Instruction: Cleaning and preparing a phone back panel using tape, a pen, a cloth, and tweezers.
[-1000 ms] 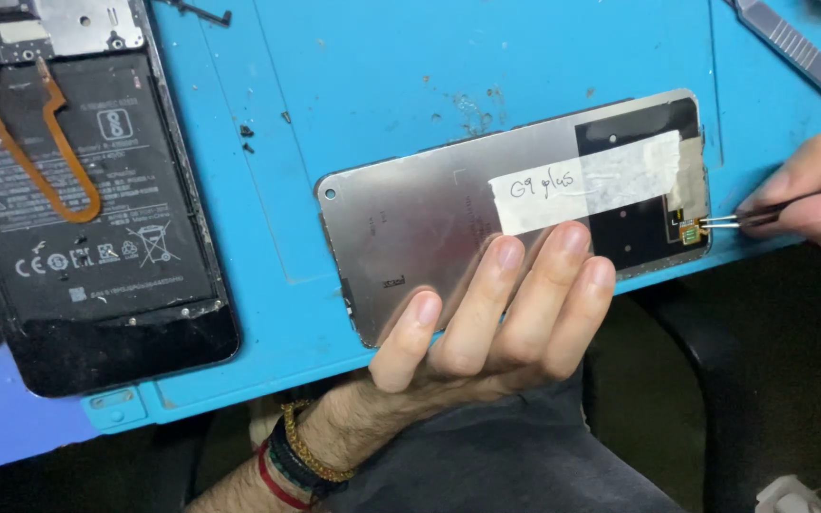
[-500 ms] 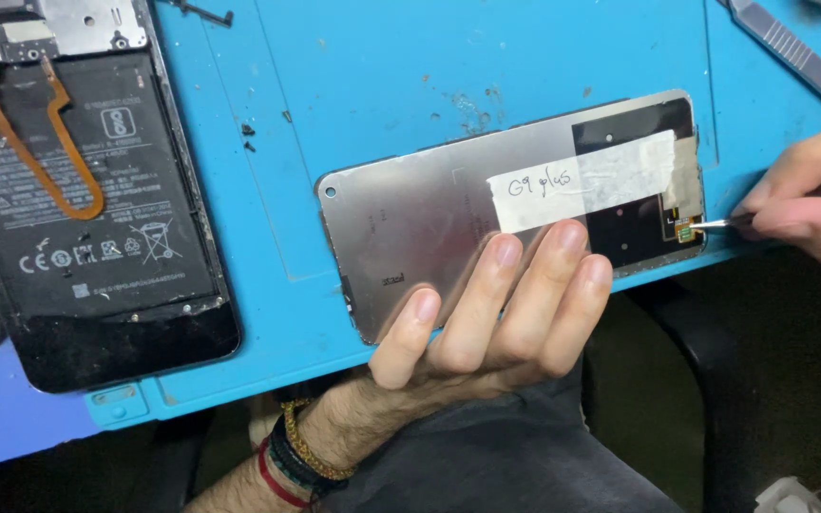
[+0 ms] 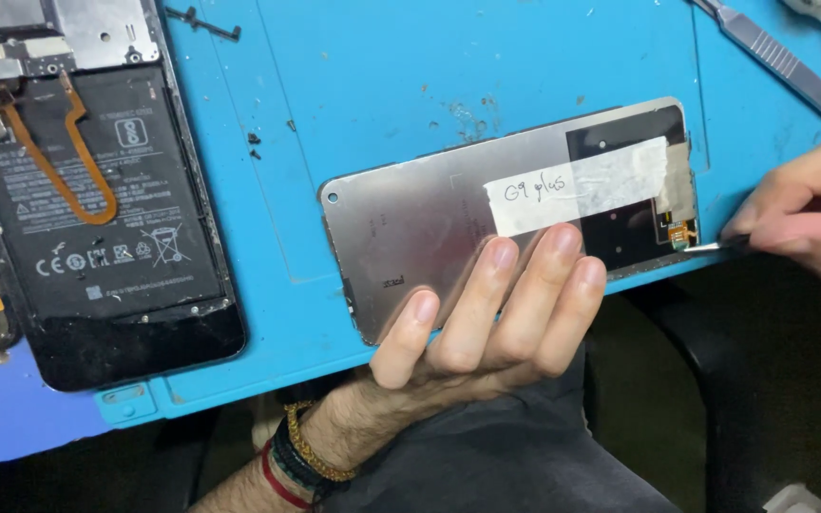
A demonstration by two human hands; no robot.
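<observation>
left hand [image 3: 486, 323]: lay flat, fingers spread over the near edge of the screen panel [image 3: 448, 228], pressing it down, nothing pinched.
right hand [image 3: 814, 223]: grip pinched on tweezers [image 3: 715, 246], tip touching the orange flex connector [image 3: 679, 233] at the panel's right end.
screen panel: silver back up, on the blue mat [image 3: 429, 66] near the counter's front edge, white tape label [image 3: 582, 185] stuck across it.
opened phone [image 3: 97, 190]: well left of the panel, battery exposed.
scalpel [image 3: 776, 62]: on mat, top right.
wristbands [image 3: 301, 461]: on left wrist.
</observation>
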